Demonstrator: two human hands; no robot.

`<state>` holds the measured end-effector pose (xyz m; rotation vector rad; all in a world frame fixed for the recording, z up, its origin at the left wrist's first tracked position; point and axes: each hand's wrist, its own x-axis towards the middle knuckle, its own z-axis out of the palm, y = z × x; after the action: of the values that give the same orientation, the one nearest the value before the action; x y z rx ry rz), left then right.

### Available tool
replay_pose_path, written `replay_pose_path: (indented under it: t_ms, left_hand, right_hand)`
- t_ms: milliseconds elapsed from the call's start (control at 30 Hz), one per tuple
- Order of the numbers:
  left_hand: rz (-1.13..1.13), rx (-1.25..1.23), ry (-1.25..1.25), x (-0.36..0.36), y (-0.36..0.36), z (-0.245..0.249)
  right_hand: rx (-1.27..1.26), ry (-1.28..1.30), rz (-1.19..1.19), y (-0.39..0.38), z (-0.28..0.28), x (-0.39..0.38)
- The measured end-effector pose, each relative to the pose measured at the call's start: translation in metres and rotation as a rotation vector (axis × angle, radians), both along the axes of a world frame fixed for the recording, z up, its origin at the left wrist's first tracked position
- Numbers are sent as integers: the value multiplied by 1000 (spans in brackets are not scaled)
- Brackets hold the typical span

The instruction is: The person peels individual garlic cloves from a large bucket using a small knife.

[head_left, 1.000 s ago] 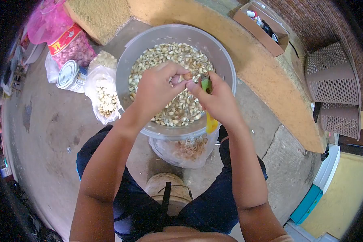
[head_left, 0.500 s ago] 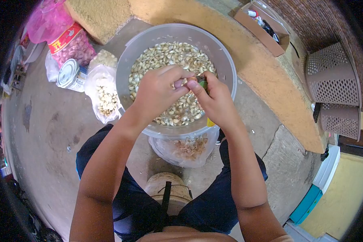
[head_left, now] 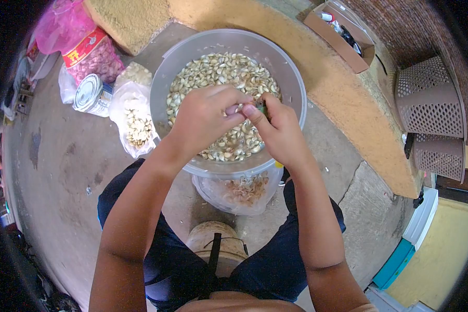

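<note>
A wide grey tub [head_left: 294, 93] holds many pale garlic cloves [head_left: 229, 65] in what looks like water. Over its middle, my left hand [head_left: 205, 112] is closed, its fingertips pinching a small garlic clove [head_left: 238, 108]. Touching it at the fingertips, my right hand [head_left: 278, 125] is wrapped round a small green-handled tool [head_left: 263, 108], mostly hidden by the fingers; its blade cannot be made out. Below the tub's near rim lies a clear plastic bag [head_left: 213, 195] with brownish peelings [head_left: 248, 190].
Left of the tub are a white bag of cloves [head_left: 135, 122], a metal can [head_left: 93, 94] and a pink net sack [head_left: 96, 60]. A cardboard box [head_left: 338, 39] and perforated baskets [head_left: 429, 106] stand right. A bucket [head_left: 216, 242] sits between my legs.
Both hands stay nearly in place, with small finger movements. The reddish skin seen between the fingertips now shows less, and a pale clove is visible there.
</note>
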<state>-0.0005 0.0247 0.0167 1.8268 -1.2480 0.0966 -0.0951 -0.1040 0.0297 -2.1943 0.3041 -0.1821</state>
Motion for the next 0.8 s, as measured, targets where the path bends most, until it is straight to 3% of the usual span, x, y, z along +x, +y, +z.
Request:
replay_pose_path:
  t_ms: [333,433,533,800]
  left_hand:
    - [-49,76,-14,2,2,1]
    - [-43,147,160,2,-1,9]
    - [-150,155,160,6,0,5]
    - [-2,243,-73,-2,-2,-2]
  right_hand:
    - [-14,-50,36,-2,-7,-1]
    - [197,-36,14,0,-4,-2]
    - [254,-10,37,-3,-5,-2]
    - [-50,-22,-6,-2,-6,0]
